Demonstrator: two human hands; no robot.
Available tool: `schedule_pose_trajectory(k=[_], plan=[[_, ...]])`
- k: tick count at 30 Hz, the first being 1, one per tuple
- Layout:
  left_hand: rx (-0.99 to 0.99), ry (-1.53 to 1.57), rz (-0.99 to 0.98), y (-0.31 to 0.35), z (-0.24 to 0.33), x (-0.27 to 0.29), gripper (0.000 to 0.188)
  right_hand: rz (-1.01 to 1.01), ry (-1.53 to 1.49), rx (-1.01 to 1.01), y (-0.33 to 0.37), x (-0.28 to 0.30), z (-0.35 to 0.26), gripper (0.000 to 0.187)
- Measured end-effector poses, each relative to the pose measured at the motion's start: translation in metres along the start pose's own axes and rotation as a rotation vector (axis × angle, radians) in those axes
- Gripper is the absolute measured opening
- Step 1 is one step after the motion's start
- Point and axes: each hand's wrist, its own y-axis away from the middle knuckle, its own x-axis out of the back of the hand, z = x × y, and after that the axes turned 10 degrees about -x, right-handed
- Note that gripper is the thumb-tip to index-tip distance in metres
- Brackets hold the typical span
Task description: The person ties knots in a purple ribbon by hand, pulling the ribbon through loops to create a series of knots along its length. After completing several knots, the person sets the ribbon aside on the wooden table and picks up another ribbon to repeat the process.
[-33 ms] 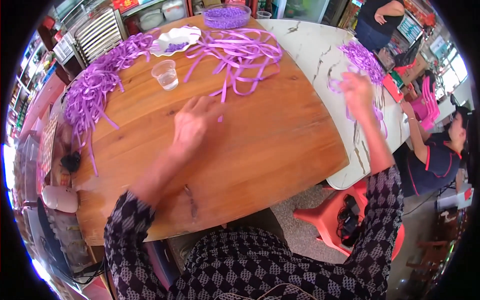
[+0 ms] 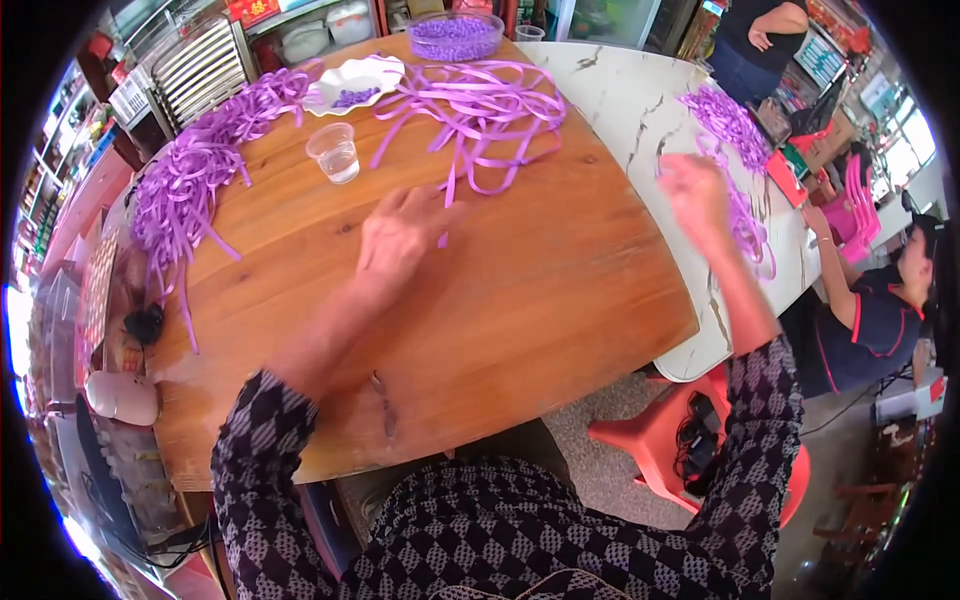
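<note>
My left hand (image 2: 396, 236) hovers over the middle of the wooden table, its fingers stretched to the right beside the loose end of a purple ribbon (image 2: 451, 190). That ribbon trails from a tangled pile of purple ribbons (image 2: 490, 95) farther back. Over the white marble-patterned table, my right hand (image 2: 697, 196) is lifted with bent fingers, smeared by motion; whether it pinches anything is hidden. Close to its right side lies a looped bunch of purple ribbons (image 2: 745, 222), and behind it a denser purple heap (image 2: 728, 125).
A clear plastic cup (image 2: 338, 160) with liquid, a scalloped white dish (image 2: 385, 72) and a clear bowl of purple pieces (image 2: 455, 38) stand at the back. Purple ribbons (image 2: 185, 190) hang over the left edge. A red stool (image 2: 640, 440) holds black cables. Another person (image 2: 865, 320) sits right.
My right hand has moved slightly left and down, away from the ribbon strands by its fingers, which now lie on the white table. My left hand has shifted slightly right.
</note>
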Motion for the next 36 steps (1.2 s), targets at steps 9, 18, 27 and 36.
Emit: schedule_pose_trajectory(k=[9, 18, 27, 36], plan=[[0.056, 0.091, -0.127, 0.015, 0.007, -0.011, 0.013, -0.197, -0.234, 0.294, 0.056, -0.042, -0.117, 0.012], [0.259, 0.663, -0.144, 0.034, 0.077, 0.074, 0.016, -0.557, -0.813, 0.081, 0.133, -0.024, -0.19, 0.032], [0.361, 0.662, -0.17, 0.021, 0.087, 0.093, 0.011, -0.178, -0.693, 0.42, 0.136, -0.01, -0.191, 0.021], [0.934, 1.588, 0.24, 0.046, 0.07, 0.107, 0.024, -0.145, -0.573, 0.141, 0.138, -0.021, -0.173, 0.011]])
